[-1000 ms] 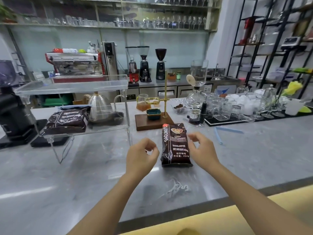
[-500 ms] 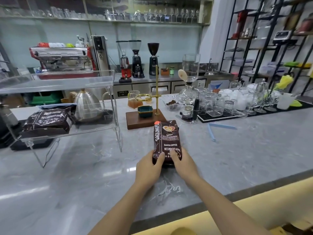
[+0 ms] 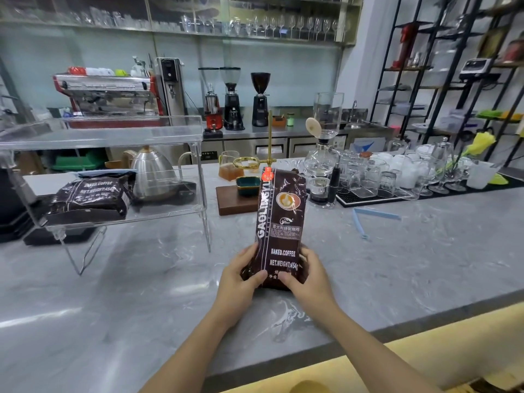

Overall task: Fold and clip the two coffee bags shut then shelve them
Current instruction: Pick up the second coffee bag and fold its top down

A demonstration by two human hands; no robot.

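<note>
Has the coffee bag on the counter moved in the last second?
Yes. The coffee bag went from lying flat to upright, gripped at its base by both hands, nearer the counter's front edge.

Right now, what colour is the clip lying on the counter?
Light blue clip, clearest in the head view.

Coffee bag (image 3: 279, 222) between my hands, printed side toward me: "GAOLINGYU" runs up the side strip; lower down "BAKED.COFFEE" and "NET.WEIGHT:454g". Chinese characters mid-panel, too small to read. Second bag (image 3: 90, 195) on the clear shelf (image 3: 113, 137): "BAKED.COFFEE", "NET.WEIGHT:454g".
</note>
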